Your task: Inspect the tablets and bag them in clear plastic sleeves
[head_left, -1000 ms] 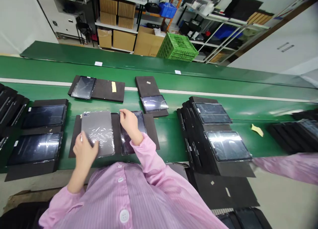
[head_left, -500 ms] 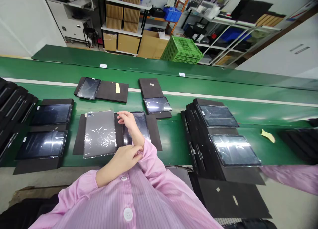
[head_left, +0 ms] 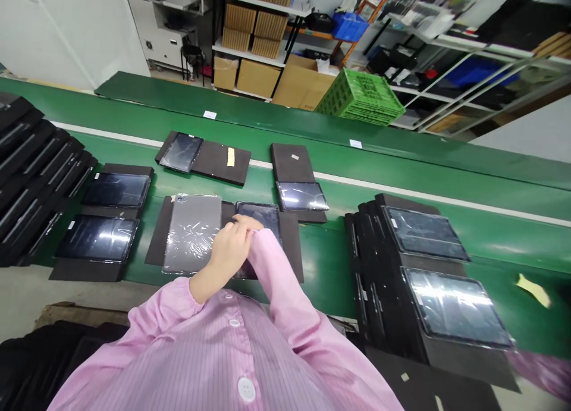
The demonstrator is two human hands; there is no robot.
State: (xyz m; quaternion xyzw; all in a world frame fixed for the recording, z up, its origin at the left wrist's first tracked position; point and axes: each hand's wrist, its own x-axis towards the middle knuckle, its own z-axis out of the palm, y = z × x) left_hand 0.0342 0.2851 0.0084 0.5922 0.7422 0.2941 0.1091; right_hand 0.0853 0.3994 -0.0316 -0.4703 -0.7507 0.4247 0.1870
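On the green desk (head_left: 325,268), the left hand (head_left: 227,250) has moved farther across the pink right cuff (head_left: 259,239), its fingers (head_left: 236,235) curled there, though whether they grip it cannot be told. The right hand (head_left: 248,223) lies mostly hidden beneath, with only its fingertips (head_left: 244,220) showing against a dark tablet (head_left: 266,216), so their state is unclear. That tablet lies beside a film-wrapped grey tablet case (head_left: 193,232) on one black foam sheet (head_left: 292,250). Farther off, a green plastic crate (head_left: 360,97) stands near cardboard boxes (head_left: 254,78) stacked on shelves (head_left: 250,47); the crate's contents cannot be made out
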